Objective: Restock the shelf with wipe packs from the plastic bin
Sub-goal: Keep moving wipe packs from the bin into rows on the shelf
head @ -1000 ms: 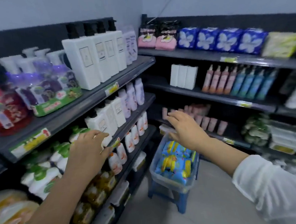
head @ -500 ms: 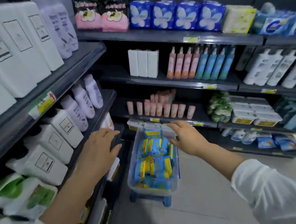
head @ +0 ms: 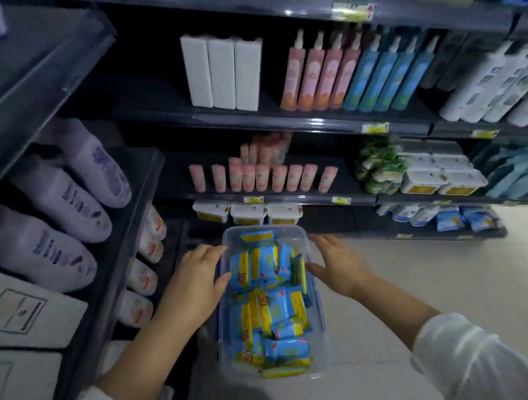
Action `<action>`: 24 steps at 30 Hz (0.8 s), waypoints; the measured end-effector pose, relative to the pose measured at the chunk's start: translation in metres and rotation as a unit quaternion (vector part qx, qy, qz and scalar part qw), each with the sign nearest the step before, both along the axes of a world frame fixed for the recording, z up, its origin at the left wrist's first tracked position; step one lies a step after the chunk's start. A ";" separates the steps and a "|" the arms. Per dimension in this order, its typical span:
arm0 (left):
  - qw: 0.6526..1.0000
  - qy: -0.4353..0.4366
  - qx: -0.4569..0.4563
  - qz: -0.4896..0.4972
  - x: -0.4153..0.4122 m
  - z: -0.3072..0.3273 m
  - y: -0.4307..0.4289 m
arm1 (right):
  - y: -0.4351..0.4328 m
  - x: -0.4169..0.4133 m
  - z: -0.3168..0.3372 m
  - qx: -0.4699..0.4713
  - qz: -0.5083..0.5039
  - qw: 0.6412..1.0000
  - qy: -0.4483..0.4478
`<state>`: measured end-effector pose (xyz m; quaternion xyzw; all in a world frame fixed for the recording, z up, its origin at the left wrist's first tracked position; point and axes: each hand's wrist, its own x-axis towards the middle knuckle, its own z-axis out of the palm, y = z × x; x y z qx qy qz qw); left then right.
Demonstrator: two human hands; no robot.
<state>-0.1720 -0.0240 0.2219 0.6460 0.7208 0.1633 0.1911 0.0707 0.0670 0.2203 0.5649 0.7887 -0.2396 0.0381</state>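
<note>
A clear plastic bin (head: 318, 366) stands low in front of me, filled with several blue and yellow wipe packs (head: 272, 308). My left hand (head: 198, 278) lies against the bin's left rim with its thumb hooked over the edge. On the opposite rim my right hand (head: 337, 262) does the same, thumb pointing in toward the packs. Both hands grasp the bin near its far end. Similar blue packs (head: 450, 221) lie on the bottom shelf (head: 421, 235) at the right.
Dark shelving on the left carries purple bottles (head: 69, 198) and white boxes (head: 30, 313). The back shelves hold pink tubes (head: 262, 178), white tubs (head: 247, 214) and spray bottles (head: 325, 73). Pale floor (head: 433, 275) lies right of the bin.
The view has dropped and closed in on the bin. Both hands came down from the shelf area and now sit on the bin's two side rims.
</note>
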 end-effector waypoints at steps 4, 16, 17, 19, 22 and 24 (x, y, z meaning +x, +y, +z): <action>0.997 -0.041 -0.067 -0.005 0.009 -0.051 0.033 | 0.027 -0.005 -0.049 -0.046 -0.031 0.998 0.006; 0.983 -0.105 -0.147 0.017 0.027 -0.225 0.120 | 0.101 -0.018 -0.215 -0.141 -0.109 0.984 0.023; 0.982 -0.109 -0.154 0.023 0.028 -0.240 0.127 | 0.105 -0.020 -0.225 -0.144 -0.114 0.983 0.026; 0.979 -0.115 -0.163 0.036 0.033 -0.268 0.139 | 0.112 -0.022 -0.244 -0.148 -0.126 0.980 0.031; 0.977 -0.106 -0.175 0.065 0.040 -0.305 0.150 | 0.120 -0.024 -0.268 -0.153 -0.143 0.977 0.038; 0.974 -0.086 -0.195 0.083 0.043 -0.328 0.152 | 0.122 -0.026 -0.281 -0.153 -0.147 0.976 0.042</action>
